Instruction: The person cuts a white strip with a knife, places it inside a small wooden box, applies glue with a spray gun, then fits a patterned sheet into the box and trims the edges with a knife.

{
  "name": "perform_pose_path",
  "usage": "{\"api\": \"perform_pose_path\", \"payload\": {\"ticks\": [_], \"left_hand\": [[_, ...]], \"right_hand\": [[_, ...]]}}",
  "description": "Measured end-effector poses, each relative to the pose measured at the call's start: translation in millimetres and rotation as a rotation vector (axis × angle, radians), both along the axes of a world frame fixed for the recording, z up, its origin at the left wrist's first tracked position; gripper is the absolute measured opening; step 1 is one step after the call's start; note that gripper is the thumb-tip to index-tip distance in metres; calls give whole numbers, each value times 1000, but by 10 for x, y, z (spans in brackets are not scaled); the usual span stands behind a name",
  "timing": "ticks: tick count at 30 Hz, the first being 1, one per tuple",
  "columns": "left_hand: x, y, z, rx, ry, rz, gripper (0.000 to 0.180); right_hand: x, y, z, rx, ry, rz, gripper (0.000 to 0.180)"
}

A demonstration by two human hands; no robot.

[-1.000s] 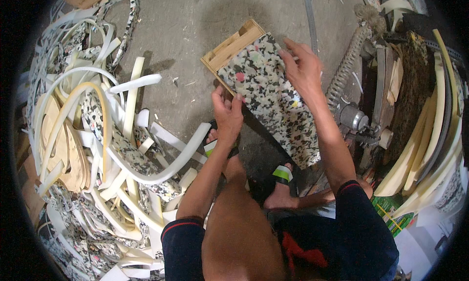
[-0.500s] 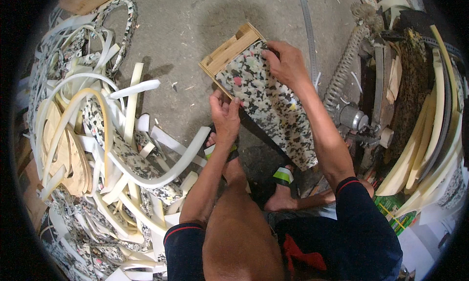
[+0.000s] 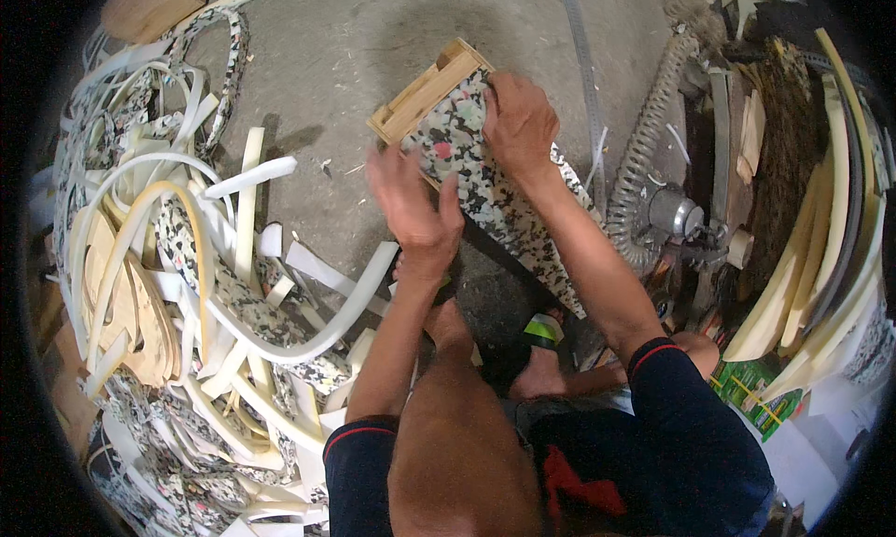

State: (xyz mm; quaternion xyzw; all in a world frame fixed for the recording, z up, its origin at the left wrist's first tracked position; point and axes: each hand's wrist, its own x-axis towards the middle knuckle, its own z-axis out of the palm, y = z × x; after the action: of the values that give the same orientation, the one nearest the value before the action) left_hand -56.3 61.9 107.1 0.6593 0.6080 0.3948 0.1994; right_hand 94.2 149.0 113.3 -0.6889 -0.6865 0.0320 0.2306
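Speckled foam sheet (image 3: 462, 140) is laid over the wooden frame (image 3: 425, 98), far end uncovered. Probably light, squishy, tearable; best held along frame-backed edges. Right hand (image 3: 521, 122) is curled over its far right corner, pinch can't be told; left hand (image 3: 411, 206) is blurred, loosely spread by the left edge, nothing visibly gripped. Room's mostly found past the far end; foam offcuts (image 3: 238, 294) are heaped left.

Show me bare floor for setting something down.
Concrete floor lies mostly bare between the foam scraps and the wooden frame, and from that frame to the grey strip, beyond the right hand. Crowded: the left, with those scraps; the right, around the coiled hose.
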Motion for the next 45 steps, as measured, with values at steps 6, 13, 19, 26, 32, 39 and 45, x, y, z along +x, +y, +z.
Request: {"api": "perform_pose_path", "payload": {"ticks": [6, 13, 19, 26, 32, 39, 45], "left_hand": [[122, 455, -78, -49, 354, -520, 68], [184, 470, -146, -25, 549, -437, 75], [161, 557, -173, 26, 489, -393, 74], [160, 532, -92, -40, 480, -424, 75], [247, 692, -63, 38, 455, -458, 63], [357, 805, -242, 62, 473, -533, 59], [418, 767, -243, 87, 486, -473, 55]], "right_hand": [[39, -54, 12, -62, -130, 72, 14], [-25, 53, 88, -197, -222, 85, 21], [-137, 115, 163, -193, -196, 64, 23], [-99, 230, 177, -342, -284, 44, 20], [390, -88, 246, -189, 231, -62, 24], [445, -502, 75, -167, 340, -304, 24], [485, -400, 89, -404, 207, -420, 25]]}}
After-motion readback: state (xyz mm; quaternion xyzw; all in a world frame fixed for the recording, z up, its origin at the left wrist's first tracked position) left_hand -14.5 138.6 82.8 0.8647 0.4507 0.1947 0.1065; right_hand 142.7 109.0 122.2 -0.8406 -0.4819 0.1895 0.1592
